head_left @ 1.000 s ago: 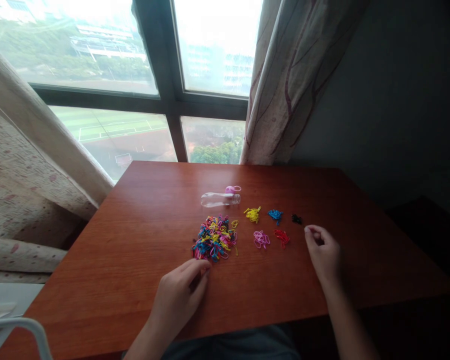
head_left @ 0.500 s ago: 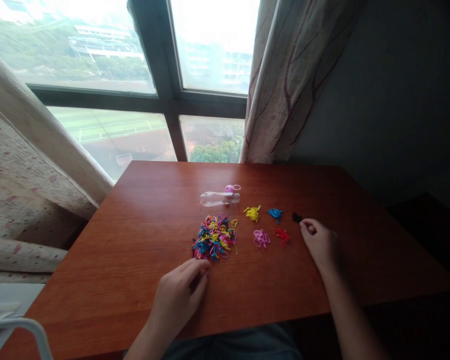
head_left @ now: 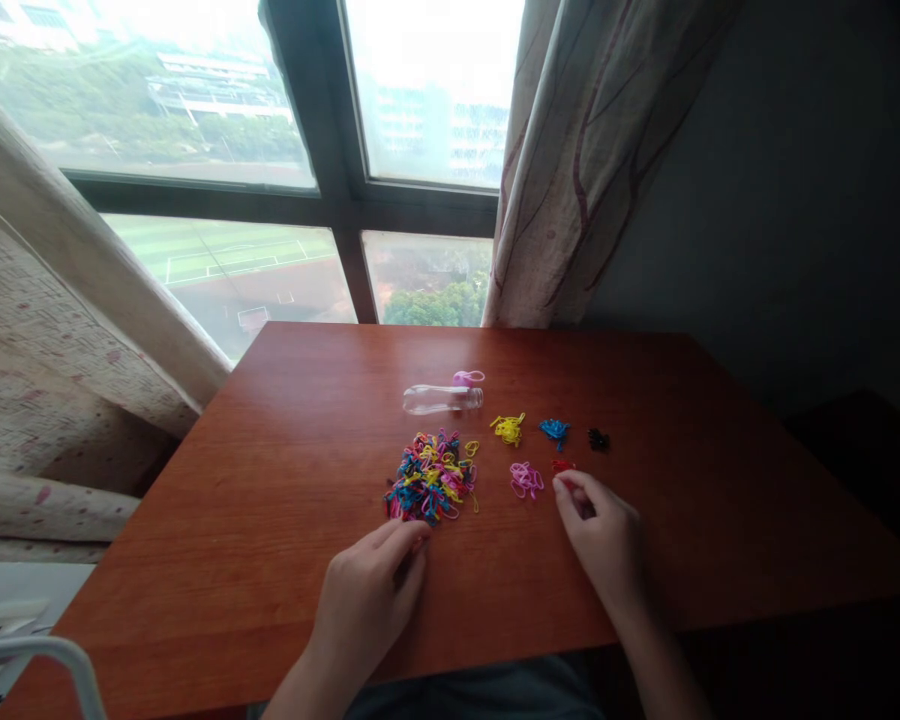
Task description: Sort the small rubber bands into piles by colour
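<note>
The 2 hands are well apart, both low over the red-brown table (head_left: 285, 480); the left hand (head_left: 367, 590) has its thumb and forefinger drawn close, with a small reddish speck near the tips, and I cannot tell whether they grip anything; the right hand (head_left: 604, 540) has its thumb and forefinger brought near each other at the red pile (head_left: 564, 466), covering part of it, and whether a piece is pinched there cannot be told; just beyond the left fingertips lies the mixed pile (head_left: 431, 478) of small looped pieces in several colours, with 2 yellow loops at its right side; between this pile and the right hand, just left of the right fingertips, is the pink pile (head_left: 526, 480); a little farther off run 3 more heaps, the yellow pile (head_left: 508, 430), the blue pile (head_left: 554, 431) and the black pile (head_left: 598, 440), the last 2 beyond the right hand; behind the mixed pile a clear bottle (head_left: 435, 400) lies on its side, neck to the right, the table's colour showing through it; a pink looped piece (head_left: 468, 378) sits just behind its neck; past the table stand a window (head_left: 337, 200) and 2 patterned curtains (head_left: 570, 180).
</note>
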Demonstrator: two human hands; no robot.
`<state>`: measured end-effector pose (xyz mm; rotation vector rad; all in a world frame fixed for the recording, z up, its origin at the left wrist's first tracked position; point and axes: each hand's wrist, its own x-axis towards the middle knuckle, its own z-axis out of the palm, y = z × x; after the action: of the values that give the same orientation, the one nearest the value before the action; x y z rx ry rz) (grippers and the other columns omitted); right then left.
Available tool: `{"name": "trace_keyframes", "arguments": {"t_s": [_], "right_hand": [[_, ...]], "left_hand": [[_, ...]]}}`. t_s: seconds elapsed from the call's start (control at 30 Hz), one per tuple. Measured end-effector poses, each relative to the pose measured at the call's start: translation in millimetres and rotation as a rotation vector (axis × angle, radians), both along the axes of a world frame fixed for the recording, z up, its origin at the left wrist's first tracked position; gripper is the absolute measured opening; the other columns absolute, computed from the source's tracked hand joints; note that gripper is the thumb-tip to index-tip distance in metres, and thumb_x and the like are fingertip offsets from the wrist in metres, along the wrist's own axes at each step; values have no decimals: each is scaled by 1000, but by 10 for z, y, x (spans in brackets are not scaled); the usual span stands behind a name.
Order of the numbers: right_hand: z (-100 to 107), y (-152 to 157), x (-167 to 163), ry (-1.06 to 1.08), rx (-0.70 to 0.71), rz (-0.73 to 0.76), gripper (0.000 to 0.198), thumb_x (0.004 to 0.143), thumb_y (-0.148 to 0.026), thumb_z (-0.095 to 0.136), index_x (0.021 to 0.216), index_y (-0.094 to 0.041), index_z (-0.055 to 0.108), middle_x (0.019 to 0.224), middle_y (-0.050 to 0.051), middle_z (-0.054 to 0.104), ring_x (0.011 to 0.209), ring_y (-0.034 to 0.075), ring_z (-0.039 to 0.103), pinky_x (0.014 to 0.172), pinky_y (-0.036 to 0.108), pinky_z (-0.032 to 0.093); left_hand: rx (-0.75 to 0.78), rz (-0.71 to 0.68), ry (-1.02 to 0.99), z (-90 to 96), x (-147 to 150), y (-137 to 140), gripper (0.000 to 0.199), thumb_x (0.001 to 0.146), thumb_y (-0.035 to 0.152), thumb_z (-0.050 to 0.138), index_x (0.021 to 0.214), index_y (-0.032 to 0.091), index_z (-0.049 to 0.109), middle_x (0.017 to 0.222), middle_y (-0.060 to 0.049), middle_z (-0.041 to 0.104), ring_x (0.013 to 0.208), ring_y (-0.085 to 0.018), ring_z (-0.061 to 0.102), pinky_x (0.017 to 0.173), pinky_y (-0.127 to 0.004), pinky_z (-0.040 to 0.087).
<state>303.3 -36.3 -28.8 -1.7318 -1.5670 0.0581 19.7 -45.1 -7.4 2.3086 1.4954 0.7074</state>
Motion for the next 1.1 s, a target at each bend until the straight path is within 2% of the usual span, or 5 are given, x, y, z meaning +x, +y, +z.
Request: {"name": "trace_keyframes", "arguments": {"t_s": [0.17, 0.43, 0.83, 0.97, 1.1], "right_hand": [[-33, -131, -442, 36, -83, 195, 23, 96, -29, 49, 88, -20, 69, 78, 5, 72, 64, 16, 66, 63, 24, 50], [-45, -157, -493, -11, -137, 248, 19, 95, -24, 49, 90, -21, 67, 78, 4, 71, 67, 17, 67, 65, 26, 48], [-10, -152, -503, 5, -142, 273, 20, 94, -24, 48, 89, -21, 67, 76, 3, 70, 66, 17, 66, 64, 25, 47], [0, -147, -503, 7, -142, 281, 18, 93, -22, 50, 89, -22, 68, 76, 2, 71, 67, 17, 66, 64, 25, 48], [0, -135, -499, 36, -136, 291, 18, 93, -22, 50, 88, -22, 68, 75, 1, 70, 66, 16, 66, 63, 24, 48]], "left_hand": [[-47, 2, 161, 111, 323, 53, 18, 95, 27, 47, 94, 26, 65, 82, -1, 71, 73, -18, 68, 61, -25, 45], [-197, -9, 394, 275, 705, 225, 19, 95, 29, 48, 89, 21, 63, 88, -5, 72, 80, -22, 70, 62, -27, 46], [-240, -11, 442, 264, 765, 300, 22, 97, 22, 41, 90, 19, 62, 88, -8, 72, 78, -24, 71, 61, -28, 48], [-207, -18, 417, 343, 770, 377, 20, 96, 22, 43, 90, 20, 61, 90, -7, 73, 79, -22, 71, 62, -26, 46], [-162, -10, 387, 481, 840, 639, 22, 97, 27, 42, 92, 21, 63, 92, -7, 73, 82, -21, 71, 66, -26, 47]]}}
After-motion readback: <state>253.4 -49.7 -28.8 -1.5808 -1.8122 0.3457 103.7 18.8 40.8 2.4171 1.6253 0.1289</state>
